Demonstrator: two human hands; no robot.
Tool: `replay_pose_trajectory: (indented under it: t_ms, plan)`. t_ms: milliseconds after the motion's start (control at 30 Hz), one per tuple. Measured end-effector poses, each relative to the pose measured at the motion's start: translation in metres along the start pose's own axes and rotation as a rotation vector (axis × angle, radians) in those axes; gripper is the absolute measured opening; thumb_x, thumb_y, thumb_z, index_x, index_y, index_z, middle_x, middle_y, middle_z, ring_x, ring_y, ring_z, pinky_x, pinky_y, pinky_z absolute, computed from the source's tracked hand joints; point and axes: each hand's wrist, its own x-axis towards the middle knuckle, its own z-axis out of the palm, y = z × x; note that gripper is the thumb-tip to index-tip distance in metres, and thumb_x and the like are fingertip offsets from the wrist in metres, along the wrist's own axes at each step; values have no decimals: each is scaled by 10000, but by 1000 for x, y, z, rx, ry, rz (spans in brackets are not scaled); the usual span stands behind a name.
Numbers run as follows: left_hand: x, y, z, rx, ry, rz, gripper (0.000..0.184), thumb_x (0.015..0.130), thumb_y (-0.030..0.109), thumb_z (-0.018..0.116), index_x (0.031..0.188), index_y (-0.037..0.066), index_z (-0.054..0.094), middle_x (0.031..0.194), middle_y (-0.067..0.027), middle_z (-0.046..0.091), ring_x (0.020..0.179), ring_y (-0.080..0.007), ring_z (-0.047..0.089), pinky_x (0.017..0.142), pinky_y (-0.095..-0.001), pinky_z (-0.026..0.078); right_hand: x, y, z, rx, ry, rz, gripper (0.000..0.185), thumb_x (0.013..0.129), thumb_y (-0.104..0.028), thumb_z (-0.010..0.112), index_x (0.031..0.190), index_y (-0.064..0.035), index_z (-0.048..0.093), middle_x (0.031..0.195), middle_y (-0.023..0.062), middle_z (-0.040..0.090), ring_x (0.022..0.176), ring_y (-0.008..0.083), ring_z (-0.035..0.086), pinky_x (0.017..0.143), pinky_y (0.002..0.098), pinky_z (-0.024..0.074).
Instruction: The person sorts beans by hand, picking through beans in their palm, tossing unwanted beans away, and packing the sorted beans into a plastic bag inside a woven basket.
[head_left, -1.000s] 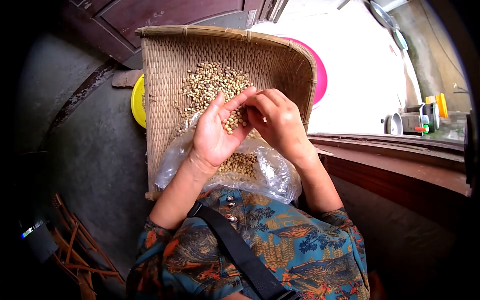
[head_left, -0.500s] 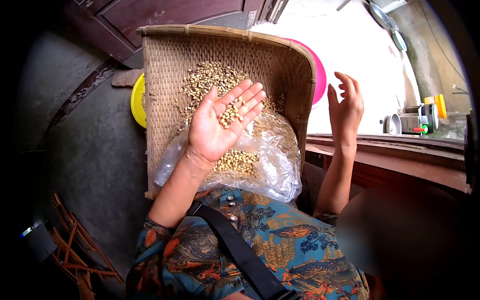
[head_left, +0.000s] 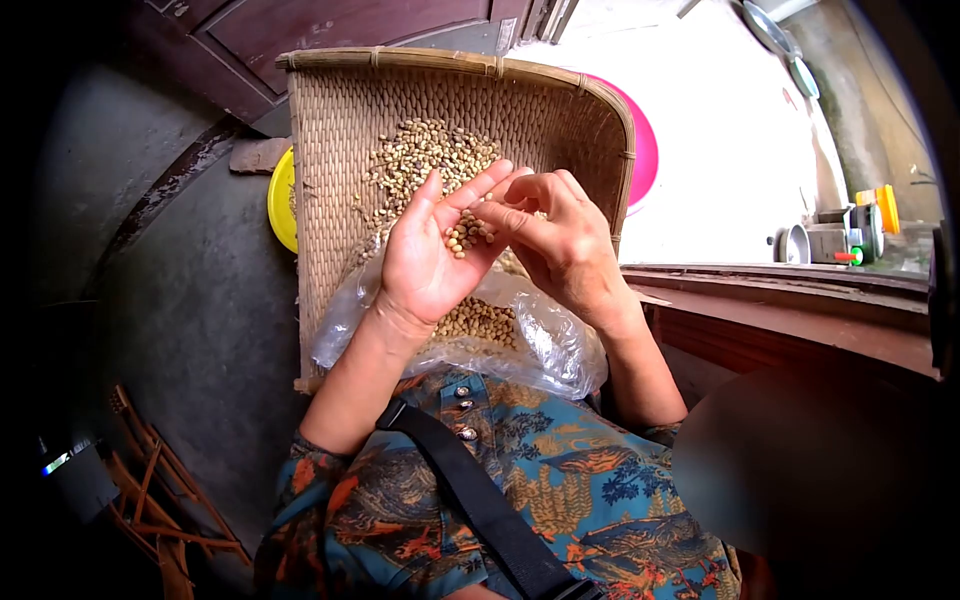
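So the room's got a smooth, dull grey floor (head_left: 200,310), a panelled reddish-brown door (head_left: 340,35) up top and super bright light on the right. The big woven tray (head_left: 335,170) is coarse and ribbed, with a rounded, bound rim; a pink basin (head_left: 642,150) and a yellow basin (head_left: 283,205) peek out past its sides. A crinkly, shiny clear plastic bag (head_left: 565,345) sits in the near part, with small oval tan beans (head_left: 478,320) in it, and a loose bean pile (head_left: 425,160) lies beyond. The left hand (head_left: 425,260) is palm up, fingers straight and near each other, thumb apart, cradling a few beans. The right hand (head_left: 570,240) bends over it, fingers curled; can't tell if they're pinching one.
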Motion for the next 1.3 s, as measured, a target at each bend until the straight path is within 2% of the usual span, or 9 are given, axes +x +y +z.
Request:
replay_pose_trajectory:
  t_ms: [267, 400, 567, 667, 800, 833, 933, 1067, 1300]
  plan:
    - [1, -2, 8, 22, 89, 53, 663, 1045, 434, 329, 1447, -92, 310, 1354, -277, 484, 1279, -325, 473, 1152, -440, 328, -13, 20, 4, -186, 40, 93, 476, 730, -9, 633, 1176, -166, 681, 1124, 117, 577, 967, 281, 547, 836, 390, 440]
    - [0, 2, -4, 91, 81, 32, 665, 1040, 465, 315, 1420, -78, 369, 1346, -229, 513, 1247, -307, 505, 1123, -417, 365, -10, 5, 11, -147, -2, -35, 502, 724, -28, 633, 1199, -186, 667, 1288, 147, 533, 1124, 320, 525, 920, 431, 421]
    - [3, 4, -18, -19, -84, -21, 651, 1041, 466, 308, 1398, -70, 401, 1319, -189, 541, 1245, -275, 511, 1113, -420, 368, -11, 5, 18, -196, -25, -36, 471, 743, -86, 637, 1202, -189, 664, 1341, 128, 513, 1190, 320, 498, 966, 443, 391]
    - [2, -1, 3, 91, 46, 21, 659, 1044, 455, 309, 1430, -76, 357, 1360, -220, 503, 1286, -284, 478, 1135, -430, 343, -16, 13, 14, -242, 4, 27, 505, 723, -44, 625, 1210, -174, 659, 1359, 130, 507, 1182, 324, 495, 981, 444, 380]
    - [2, -1, 4, 52, 51, 27, 674, 1045, 448, 318, 1455, -87, 300, 1447, -262, 407, 1337, -328, 422, 1172, -449, 290, -24, 15, 6, -158, 104, 119, 464, 725, 34, 635, 1158, -129, 668, 1252, 131, 565, 1105, 335, 525, 929, 432, 418]
    - [2, 0, 4, 32, 21, 17, 676, 1052, 438, 273, 1470, -94, 247, 1516, -296, 286, 1418, -352, 308, 1199, -451, 237, -25, 15, 5, -137, 133, 134, 437, 729, 48, 643, 1134, -113, 672, 1206, 129, 589, 1073, 331, 541, 906, 424, 432]
    - [3, -1, 3, 11, -5, -8, 676, 1052, 437, 275, 1470, -94, 249, 1526, -291, 270, 1434, -352, 282, 1199, -448, 235, -28, 18, 7, 51, 169, 208, 325, 746, 55, 685, 1045, -73, 676, 1019, 104, 632, 949, 302, 574, 819, 399, 462]
    - [4, -1, 0, 25, -15, -27, 681, 1051, 447, 282, 1467, -91, 267, 1501, -265, 334, 1383, -316, 360, 1173, -432, 275, -21, 14, 7, 127, 223, 279, 253, 736, -17, 750, 976, -66, 685, 923, 79, 636, 878, 272, 575, 767, 376, 465]
    - [2, -4, 4, 147, 103, -12, 679, 1046, 465, 306, 1446, -83, 335, 1436, -174, 456, 1272, -246, 469, 1112, -388, 347, -15, 14, 12, -44, 157, 63, 231, 721, -84, 768, 938, -97, 691, 894, 64, 600, 830, 268, 541, 716, 391, 438]
